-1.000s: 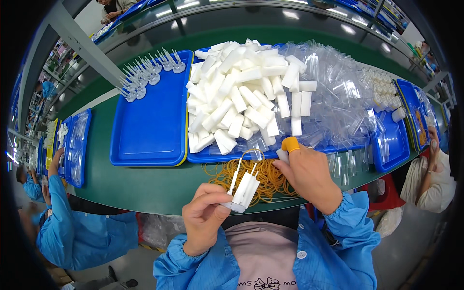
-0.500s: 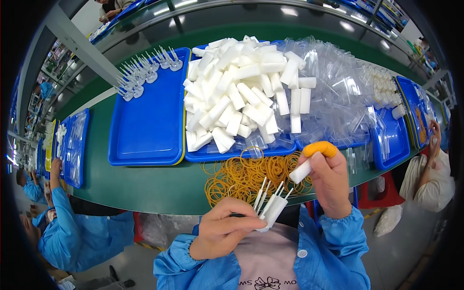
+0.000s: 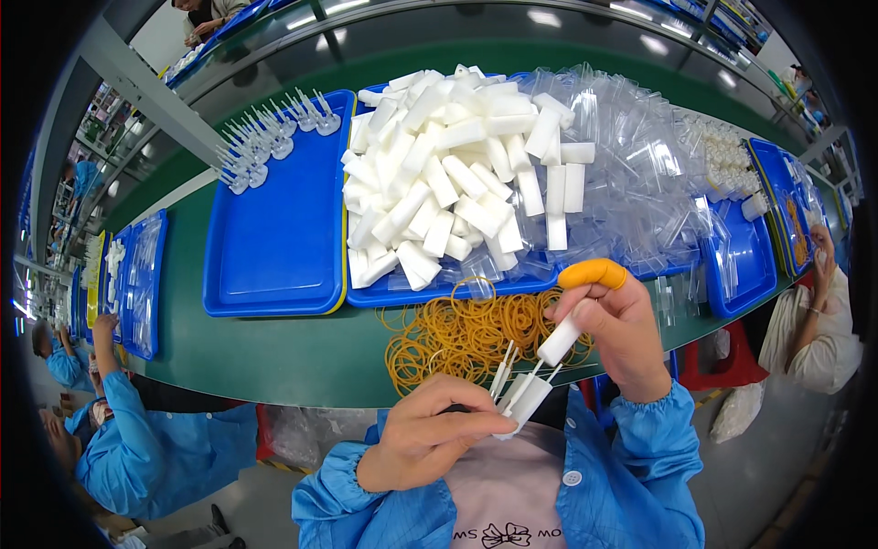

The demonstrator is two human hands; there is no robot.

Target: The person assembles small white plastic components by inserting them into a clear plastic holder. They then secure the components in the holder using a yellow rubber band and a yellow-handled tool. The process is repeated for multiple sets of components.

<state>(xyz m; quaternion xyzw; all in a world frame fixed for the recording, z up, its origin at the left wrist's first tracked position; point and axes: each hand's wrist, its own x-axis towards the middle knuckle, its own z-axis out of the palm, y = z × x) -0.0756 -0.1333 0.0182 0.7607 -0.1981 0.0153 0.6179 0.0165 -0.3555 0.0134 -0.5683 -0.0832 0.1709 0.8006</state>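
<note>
Both hands had drawn together — left hand gripping the bundled white sticks, right hand fingers now pinching one white tube against it, above the rubber bands at the surface's near edge.

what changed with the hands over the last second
The right hand left the rubber bands, picked up a white tube and brought it down to the bundle of white pieces in the left hand, which dropped lower. The blue trays and the tube pile stayed put.
</note>
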